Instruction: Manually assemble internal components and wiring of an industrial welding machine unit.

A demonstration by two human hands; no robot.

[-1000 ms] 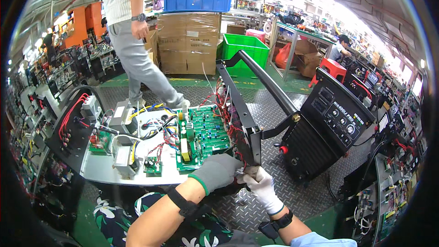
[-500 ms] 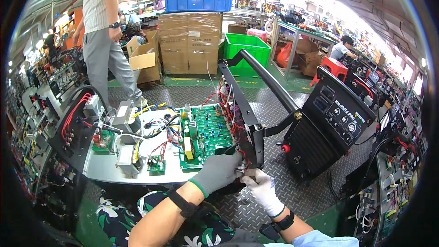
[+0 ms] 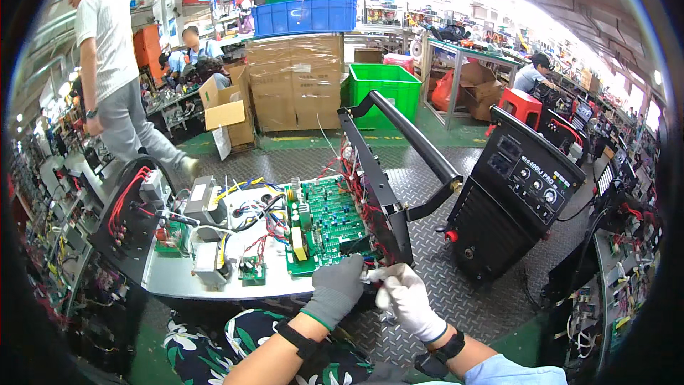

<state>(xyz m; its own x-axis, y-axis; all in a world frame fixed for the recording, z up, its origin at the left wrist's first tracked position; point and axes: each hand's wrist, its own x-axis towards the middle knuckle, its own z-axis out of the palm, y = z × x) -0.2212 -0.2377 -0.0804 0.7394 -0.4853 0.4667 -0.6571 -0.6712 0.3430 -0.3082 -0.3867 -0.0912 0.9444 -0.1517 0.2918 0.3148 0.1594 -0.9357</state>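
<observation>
A machine chassis [image 3: 274, 286] with a pale base plate lies before me, a large green circuit board [image 3: 335, 217] on it. Along the board's right side stands a black panel [image 3: 377, 185] with a bar handle [image 3: 417, 139] and bundled red wires. My left hand [image 3: 336, 291], in a grey glove, is closed at the board's front right corner. Beside it my right hand [image 3: 411, 301], in a white glove, pinches with thumb and fingers. Their fingertips nearly meet around something small and whitish by the wires; its kind is hidden by the gloves.
Left on the chassis are transformers [image 3: 211, 260], a small green board [image 3: 252, 269] and a black end panel [image 3: 128, 207] with red cables. A black welding machine [image 3: 502, 203] stands to the right. Behind are a green crate [image 3: 385, 89], wrapped cartons [image 3: 296, 82] and a walking person [image 3: 110, 64].
My left hand has drawn back a little from the black panel toward me. The fingers of both hands remain close together. The walking person has moved left, and my view has shifted slightly.
</observation>
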